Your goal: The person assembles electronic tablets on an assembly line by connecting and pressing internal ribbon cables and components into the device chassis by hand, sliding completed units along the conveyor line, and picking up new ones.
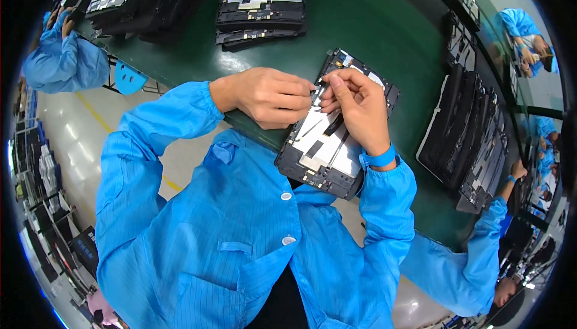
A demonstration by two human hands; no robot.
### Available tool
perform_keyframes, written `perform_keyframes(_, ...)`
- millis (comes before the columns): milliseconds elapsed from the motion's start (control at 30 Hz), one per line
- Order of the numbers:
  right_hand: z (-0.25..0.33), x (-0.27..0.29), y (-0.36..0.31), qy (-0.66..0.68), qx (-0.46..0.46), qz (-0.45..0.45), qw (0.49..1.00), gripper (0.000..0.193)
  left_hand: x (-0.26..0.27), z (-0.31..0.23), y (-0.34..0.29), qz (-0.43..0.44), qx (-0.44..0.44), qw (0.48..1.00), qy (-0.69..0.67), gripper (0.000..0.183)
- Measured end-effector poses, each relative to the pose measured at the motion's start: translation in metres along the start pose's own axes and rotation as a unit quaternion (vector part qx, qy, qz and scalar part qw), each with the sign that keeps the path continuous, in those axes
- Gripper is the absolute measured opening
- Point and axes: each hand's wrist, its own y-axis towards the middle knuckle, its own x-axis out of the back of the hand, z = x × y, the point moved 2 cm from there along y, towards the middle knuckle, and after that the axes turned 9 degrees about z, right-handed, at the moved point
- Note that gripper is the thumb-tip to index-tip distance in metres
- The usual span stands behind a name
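An opened tablet-like screen assembly with a black frame and a silver-white back lies tilted near the table's front edge. Dark strips and ribbon cables run across it. Over its left edge is my left hand, fingers curled and tips pinched at a tiny dark piece I cannot make out. My right hand, a blue band at its wrist, reaches over the assembly's upper half. Its thumb and forefinger are pinched together close to the left fingertips; whatever they hold is hidden.
On the green table, similar assemblies form a stack at the far middle. More lie in a dark pile at the far left and a leaning row on the right. Co-workers in blue sit at left and right, one arm close by.
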Motion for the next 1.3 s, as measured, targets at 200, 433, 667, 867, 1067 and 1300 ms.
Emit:
perform_keyframes(200,0.001,0.000,0.001,-0.003,-0.011,0.003,1.000,0.023,-0.004,0.002,-0.003,-0.006,0.007,1.000,-0.021,0.023)
perform_keyframes(433,0.002,0.000,0.001,0.005,-0.012,0.009,1.000,0.023,-0.001,0.006,-0.004,-0.005,0.031,0.997,-0.074,0.028)
perform_keyframes(667,0.003,-0.001,0.005,-0.013,0.011,-0.028,0.999,0.020,-0.004,0.017,-0.003,0.015,-0.001,0.995,-0.098,0.028)
perform_keyframes(867,0.011,0.001,0.008,-0.224,0.109,-0.124,0.960,0.014,-0.003,0.011,-0.004,-0.003,0.002,0.996,-0.088,0.029)
perform_keyframes(1067,0.010,0.002,0.010,-0.256,0.122,-0.131,0.950,0.015,-0.003,0.013,-0.002,-0.009,0.026,0.997,-0.071,0.028)
perform_keyframes(1300,0.014,0.005,0.010,-0.254,0.107,-0.126,0.953,0.016,-0.003,0.020,0.001,0.001,-0.004,0.999,-0.044,0.032)
